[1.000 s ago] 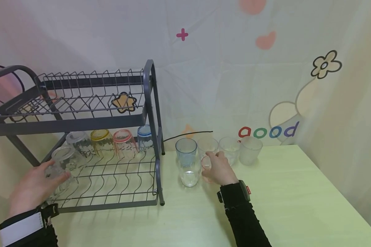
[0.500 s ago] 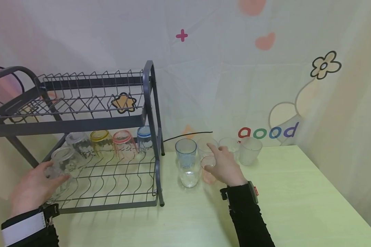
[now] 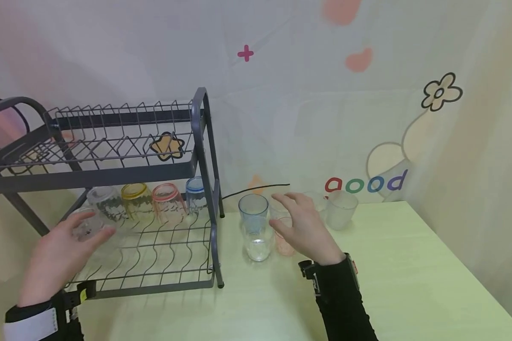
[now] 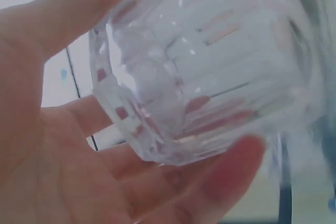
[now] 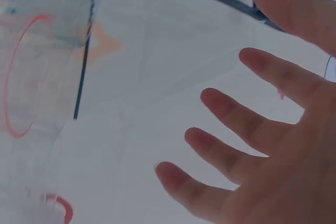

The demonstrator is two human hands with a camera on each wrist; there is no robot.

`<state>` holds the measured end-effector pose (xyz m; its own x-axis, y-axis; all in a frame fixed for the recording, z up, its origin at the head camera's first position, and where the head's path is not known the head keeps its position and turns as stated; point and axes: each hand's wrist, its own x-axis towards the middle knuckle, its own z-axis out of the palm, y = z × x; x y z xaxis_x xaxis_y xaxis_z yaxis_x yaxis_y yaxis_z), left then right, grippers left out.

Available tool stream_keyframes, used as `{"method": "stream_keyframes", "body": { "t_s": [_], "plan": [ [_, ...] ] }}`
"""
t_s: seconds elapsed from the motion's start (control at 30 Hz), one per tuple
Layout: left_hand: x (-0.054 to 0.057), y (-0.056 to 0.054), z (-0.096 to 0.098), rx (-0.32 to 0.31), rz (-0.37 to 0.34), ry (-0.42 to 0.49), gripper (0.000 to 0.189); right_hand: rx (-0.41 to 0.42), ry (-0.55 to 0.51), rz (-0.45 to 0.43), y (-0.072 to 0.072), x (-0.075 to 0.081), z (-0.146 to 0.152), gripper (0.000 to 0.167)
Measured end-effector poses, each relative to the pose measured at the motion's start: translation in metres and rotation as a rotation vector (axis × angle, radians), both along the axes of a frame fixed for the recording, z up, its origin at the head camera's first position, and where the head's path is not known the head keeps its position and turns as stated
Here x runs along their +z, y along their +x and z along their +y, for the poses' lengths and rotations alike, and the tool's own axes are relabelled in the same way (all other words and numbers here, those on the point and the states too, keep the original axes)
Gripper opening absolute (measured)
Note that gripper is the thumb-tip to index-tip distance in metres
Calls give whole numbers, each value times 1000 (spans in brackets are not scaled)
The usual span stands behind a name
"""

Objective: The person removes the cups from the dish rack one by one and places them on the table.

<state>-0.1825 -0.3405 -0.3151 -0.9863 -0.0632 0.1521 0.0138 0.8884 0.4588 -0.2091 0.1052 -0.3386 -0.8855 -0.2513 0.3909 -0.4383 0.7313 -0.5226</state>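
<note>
At the lower tier of the dish rack (image 3: 153, 287), my left hand (image 3: 57, 258) holds a clear faceted glass (image 4: 210, 66), its fingers curled around the side; this glass is blurred in the head view. Behind it stand upturned glasses: a clear one (image 3: 107, 203), a yellow-rimmed one (image 3: 137, 203), a pink-rimmed one (image 3: 169, 206) and a blue-rimmed one (image 3: 196, 196). Over the table glasses, my right hand (image 3: 309, 229) has its fingers spread and holds nothing. A pinkish glass (image 3: 285, 245) sits partly hidden by its thumb, beside a clear glass (image 3: 257, 248).
A bluish glass (image 3: 253, 213) and a frosted glass (image 3: 341, 210) stand upright in the table's back row, others between them partly hidden. The rack's upper tier (image 3: 89, 177) overhangs the lower one. A thin black cord (image 3: 256, 190) sticks out from the rack.
My right hand has lifted off the pinkish glass, its fingers spreading. My left hand has moved right and slightly up with the clear glass. The head view has shifted slightly.
</note>
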Motion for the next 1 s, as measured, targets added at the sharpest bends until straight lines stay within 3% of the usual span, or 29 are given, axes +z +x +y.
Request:
{"method": "stream_keyframes", "body": {
  "t_s": [0.17,0.37,0.53,0.7,0.9,1.0],
  "plan": [
    [7,1,29,-116,-7,77,79,168,-131,65,4,6,-8,55],
    [7,1,61,-231,-72,239,72,390,-267,63,9,13,-14,59],
    [0,-2,84,-292,-101,320,69,435,-292,67,14,16,-20,60],
    [-5,-2,99,-372,-86,380,60,500,-329,58,16,14,-27,60],
    [-3,1,105,-428,-98,475,54,536,-258,61,19,14,-39,68],
    [-3,1,109,-488,-108,566,50,540,-229,43,21,14,-45,73]
  ]
}}
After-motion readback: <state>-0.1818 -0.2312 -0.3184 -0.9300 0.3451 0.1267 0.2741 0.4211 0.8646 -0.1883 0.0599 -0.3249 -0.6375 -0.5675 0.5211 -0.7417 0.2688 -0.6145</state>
